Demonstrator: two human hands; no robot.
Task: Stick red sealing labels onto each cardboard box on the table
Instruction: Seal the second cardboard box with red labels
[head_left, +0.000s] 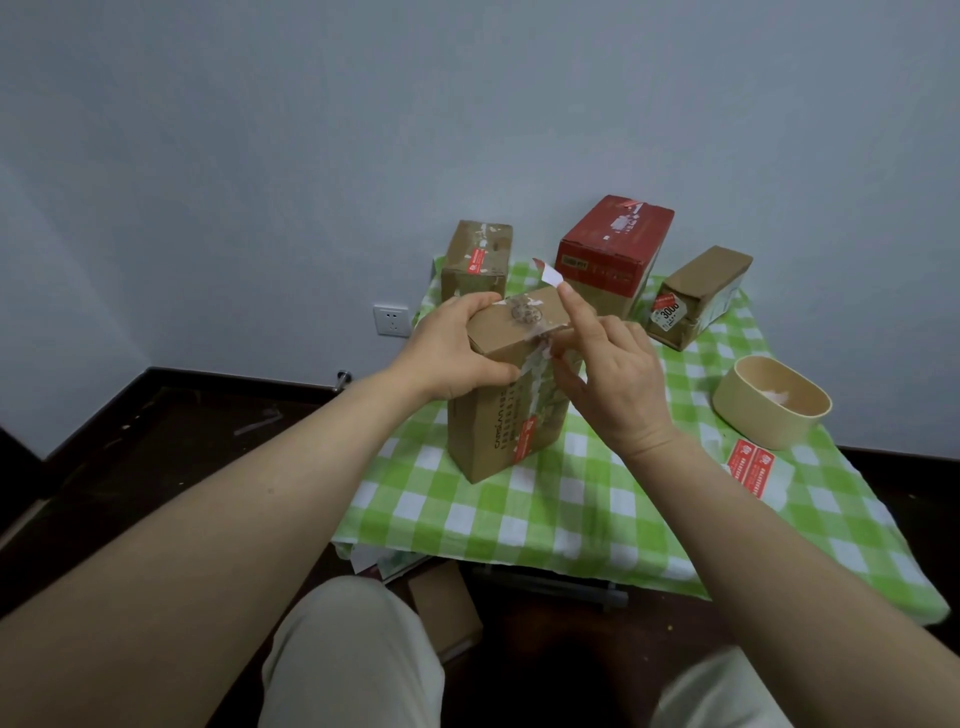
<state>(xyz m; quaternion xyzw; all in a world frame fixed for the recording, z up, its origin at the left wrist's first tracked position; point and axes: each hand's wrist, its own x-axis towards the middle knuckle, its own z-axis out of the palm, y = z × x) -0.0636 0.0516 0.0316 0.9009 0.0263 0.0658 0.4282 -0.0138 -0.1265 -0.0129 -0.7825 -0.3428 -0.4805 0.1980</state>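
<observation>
A tall brown cardboard box (498, 426) stands upright on the green checked tablecloth (519, 509). My left hand (457, 348) grips its top left corner. My right hand (618, 384) is at the top right edge, index finger raised, holding a red sealing label (549, 273) at the fingertip with its white back showing. A red label (523, 441) is stuck low on the box's front corner. Behind stand a brown box (467, 286) with a red label on top, a red box (608, 249) and a brown box (701, 291) lying on its side.
A sheet of red labels (750, 465) lies at the table's right edge, beside a round tan container (769, 410). A flat cardboard piece (447, 608) lies on the dark floor under the table's front edge. A wall socket (392, 320) is at the left.
</observation>
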